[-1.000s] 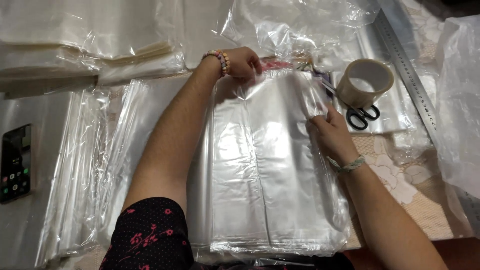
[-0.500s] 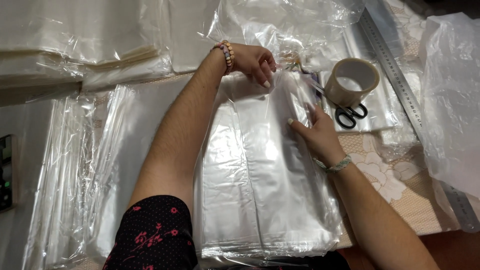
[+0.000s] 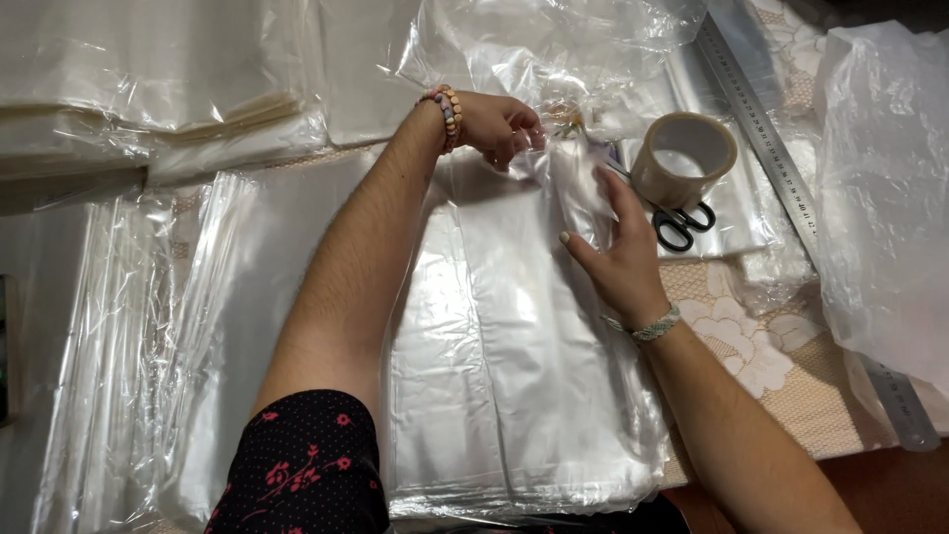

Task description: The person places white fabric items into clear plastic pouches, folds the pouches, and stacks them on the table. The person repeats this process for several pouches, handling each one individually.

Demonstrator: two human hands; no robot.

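Fingers of left hand (image 3: pixel 499 127) curled narrow, tips (image 3: pixel 522 148) pinched on the far edge of the stack of clear bags (image 3: pixel 494 346). Fingers of right hand (image 3: pixel 618 257) long and nearly straight, lightly spread, laid flat on the stack's upper right part, gripping nothing; fingertips (image 3: pixel 605 184) close below and to the right of the left ones.

Compared with a second ago:
- Right fingers stretched further up the plastic, now near the left fingertips rather than down at the side edge.
- Left pinch kept at the same far edge, wrist with beaded bracelet (image 3: pixel 447 115) barely shifted.
- Top bag puckered into a raised fold (image 3: pixel 568 188) between the two sets of fingers, where it lay smoother before.
- Red strip seen earlier beside the left fingers no longer visible; hidden or gone, cannot tell.

Judged from that: far edge of the top bag now worked by both hands together, rest of the stack lying undisturbed toward the body.

Around the fingers: tape roll (image 3: pixel 682 158) just right of the right fingertips, scissors (image 3: pixel 682 222) beside the right knuckles, metal ruler (image 3: pixel 771 129) beyond those, loose plastic sheet (image 3: pixel 880 178) well off to the right. Piles of bags (image 3: pixel 148 79) well left of the left fingers.
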